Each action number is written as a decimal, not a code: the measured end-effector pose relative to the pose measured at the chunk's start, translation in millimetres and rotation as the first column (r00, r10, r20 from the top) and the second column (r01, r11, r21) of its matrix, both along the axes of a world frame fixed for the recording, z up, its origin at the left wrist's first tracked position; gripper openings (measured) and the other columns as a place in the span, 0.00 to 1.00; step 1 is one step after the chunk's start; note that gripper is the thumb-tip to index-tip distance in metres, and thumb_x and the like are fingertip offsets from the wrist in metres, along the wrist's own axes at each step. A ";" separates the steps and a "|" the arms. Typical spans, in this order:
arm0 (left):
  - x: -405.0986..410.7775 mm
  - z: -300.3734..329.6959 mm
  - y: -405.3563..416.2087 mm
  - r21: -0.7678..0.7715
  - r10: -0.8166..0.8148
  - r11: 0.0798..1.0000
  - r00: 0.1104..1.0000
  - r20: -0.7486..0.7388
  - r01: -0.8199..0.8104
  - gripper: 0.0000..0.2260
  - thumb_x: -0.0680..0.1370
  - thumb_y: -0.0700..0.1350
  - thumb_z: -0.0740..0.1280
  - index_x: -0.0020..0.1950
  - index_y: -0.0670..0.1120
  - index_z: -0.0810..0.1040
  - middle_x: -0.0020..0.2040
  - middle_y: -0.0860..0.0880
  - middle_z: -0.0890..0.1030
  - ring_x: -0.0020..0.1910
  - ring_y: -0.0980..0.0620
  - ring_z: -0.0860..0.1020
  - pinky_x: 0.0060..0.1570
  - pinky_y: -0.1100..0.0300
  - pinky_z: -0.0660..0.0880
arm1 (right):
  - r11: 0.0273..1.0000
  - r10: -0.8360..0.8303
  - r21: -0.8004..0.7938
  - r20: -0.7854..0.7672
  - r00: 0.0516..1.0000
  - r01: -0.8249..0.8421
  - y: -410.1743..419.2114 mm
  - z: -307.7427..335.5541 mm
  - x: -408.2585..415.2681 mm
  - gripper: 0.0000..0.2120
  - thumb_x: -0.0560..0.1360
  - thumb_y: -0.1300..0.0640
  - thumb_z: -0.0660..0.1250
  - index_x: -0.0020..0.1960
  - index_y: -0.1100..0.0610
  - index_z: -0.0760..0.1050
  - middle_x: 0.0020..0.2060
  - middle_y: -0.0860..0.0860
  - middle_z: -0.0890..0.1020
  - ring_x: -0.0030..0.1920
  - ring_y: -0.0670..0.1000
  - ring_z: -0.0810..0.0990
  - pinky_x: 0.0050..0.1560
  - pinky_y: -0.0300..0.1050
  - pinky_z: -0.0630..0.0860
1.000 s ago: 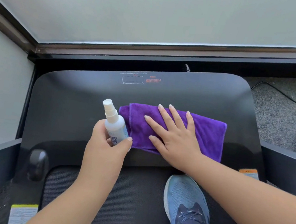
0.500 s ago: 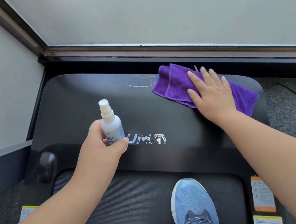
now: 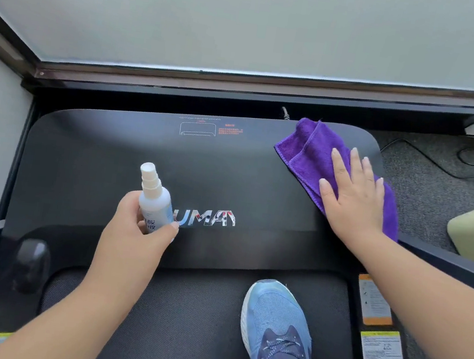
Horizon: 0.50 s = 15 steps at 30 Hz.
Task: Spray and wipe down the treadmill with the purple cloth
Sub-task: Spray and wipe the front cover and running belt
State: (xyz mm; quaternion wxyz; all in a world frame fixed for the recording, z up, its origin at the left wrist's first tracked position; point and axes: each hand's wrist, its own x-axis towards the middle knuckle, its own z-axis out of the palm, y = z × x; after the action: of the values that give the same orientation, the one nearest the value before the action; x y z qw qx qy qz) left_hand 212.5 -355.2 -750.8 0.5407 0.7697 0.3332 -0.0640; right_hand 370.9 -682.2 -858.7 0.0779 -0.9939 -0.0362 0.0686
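Right hand flat, fingers straight and spread, pressing the purple cloth onto the far right corner of the treadmill front cover. Cloth is folded and bunched at its far end, part of it trailing toward the cover's right edge. Left hand curled round the spray bottle, held upright above the cover near the logo, nozzle pointing away from the camera; no finger on the pump top.

Risks, as I judge them: cloth hangs close to the edge, so a wide stroke could drag it off onto the carpet. Spray aimed toward the printed display outline at the far edge could wet electronics there. Blue shoe stands on the belt; a wet belt means slip.

Writing: logo reads "UMAY", first letters hidden behind the bottle. Bottle label has Chinese characters, too small to read. Red text by the display outline and the warning stickers at right are unreadable.
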 end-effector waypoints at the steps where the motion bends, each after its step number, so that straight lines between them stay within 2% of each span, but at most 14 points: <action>1: 1.5 -0.5 0.5 0.005 -0.014 1.000 1.000 0.000 0.014 0.15 0.77 0.43 0.73 0.53 0.62 0.73 0.48 0.68 0.80 0.49 0.63 0.78 0.46 0.64 0.71 | 1.000 0.010 -0.009 0.001 1.000 -0.010 2.7 -0.5 -6.5 0.32 0.83 0.36 0.46 0.85 0.42 0.48 0.85 0.51 0.52 0.84 0.58 0.50 0.81 0.68 0.50; 3: 3.5 -1.9 1.3 0.019 -0.042 0.999 0.999 -0.010 0.042 0.15 0.78 0.44 0.72 0.53 0.64 0.73 0.49 0.67 0.79 0.52 0.62 0.78 0.46 0.64 0.70 | 0.999 0.032 -0.036 0.018 0.999 -0.031 10.4 -2.0 -20.8 0.32 0.83 0.36 0.47 0.85 0.42 0.49 0.85 0.50 0.53 0.84 0.58 0.52 0.80 0.68 0.53; 7: 1.5 -7.2 1.3 0.046 -0.071 0.996 0.997 -0.029 0.072 0.14 0.78 0.45 0.72 0.57 0.61 0.73 0.51 0.59 0.81 0.52 0.59 0.78 0.47 0.61 0.72 | 0.994 0.097 -0.053 0.032 0.995 -0.095 30.3 -3.4 -49.1 0.32 0.83 0.36 0.49 0.85 0.43 0.50 0.85 0.50 0.56 0.84 0.58 0.54 0.80 0.67 0.53; 12: -8.5 -11.2 5.2 0.055 -0.081 0.995 0.997 -0.019 0.082 0.12 0.78 0.47 0.73 0.54 0.61 0.73 0.48 0.60 0.81 0.47 0.63 0.77 0.45 0.63 0.71 | 0.972 0.235 -0.038 0.053 0.970 -0.233 59.8 -5.6 -75.3 0.32 0.83 0.36 0.51 0.85 0.43 0.53 0.84 0.50 0.58 0.83 0.58 0.56 0.80 0.66 0.53; 15: -15.1 -17.6 12.6 0.088 -0.086 0.992 0.996 -0.025 0.088 0.11 0.78 0.45 0.73 0.53 0.59 0.73 0.45 0.58 0.80 0.43 0.61 0.76 0.42 0.62 0.70 | 0.955 0.295 -0.026 0.104 0.950 -0.294 62.8 -4.5 -77.9 0.30 0.83 0.38 0.53 0.84 0.44 0.58 0.82 0.49 0.63 0.81 0.59 0.62 0.77 0.66 0.58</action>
State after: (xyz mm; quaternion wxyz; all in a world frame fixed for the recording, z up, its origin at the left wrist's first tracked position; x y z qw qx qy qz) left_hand 197.5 -342.7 -768.4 0.4990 0.8062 0.3074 -0.0805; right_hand 293.0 -619.4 -863.2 0.0599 -0.9800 -0.1879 0.0262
